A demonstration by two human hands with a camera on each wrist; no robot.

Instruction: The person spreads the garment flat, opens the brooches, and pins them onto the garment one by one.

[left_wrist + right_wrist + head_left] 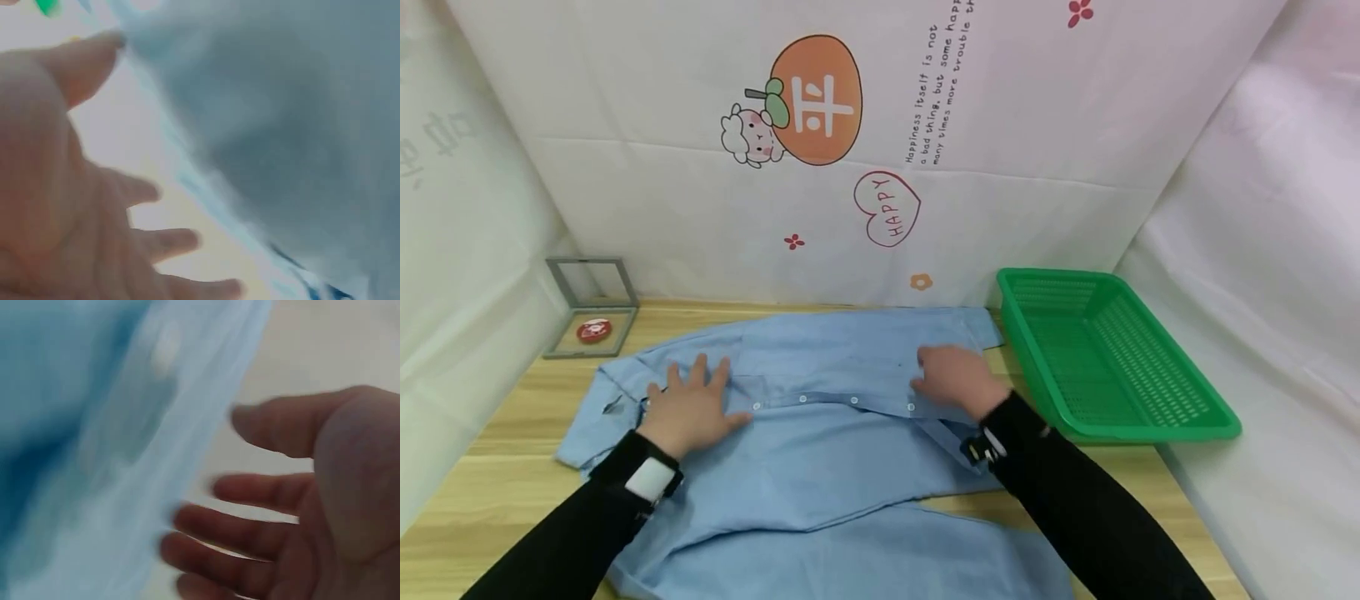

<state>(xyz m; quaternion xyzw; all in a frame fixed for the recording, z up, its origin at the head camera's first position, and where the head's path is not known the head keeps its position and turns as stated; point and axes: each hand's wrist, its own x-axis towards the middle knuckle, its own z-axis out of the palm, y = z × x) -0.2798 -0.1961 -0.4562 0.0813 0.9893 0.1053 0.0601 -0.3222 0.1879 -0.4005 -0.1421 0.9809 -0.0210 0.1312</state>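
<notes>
Left grip point(688, 414), a bare hand: fingers apart and splayed, thumb out to the side, nothing pinched; it lies over the shirt near the button row's left end. Right grip point(958, 379): thumb apart from the fingers in the right wrist view, no cloth held between them; it is over the shirt's upper right part. Whether either touches the fabric cannot be told; both wrist views are blurred. Light blue shirt point(820, 467) lies on the counter point(445, 542) beneath both, its row of white buttons point(853, 400) running crosswise between them. Progress, judged on laying out the shirt: the bulk is spread, and the upper panel looks fairly flat. Left to do: the placket gapes below the right grip, the left end is bunched, and a long ridge crosses the near portion; no finished fold is evident. Estimate: early to middle stage. Farther out: green basket point(1157, 429) just beside the shirt's right end, apparently not in use; at the back left, a grey-framed clear case point(628, 333), lid raised, with a red item point(593, 331) inside. Behind everything hangs a white printed cloth point(647, 217).
</notes>
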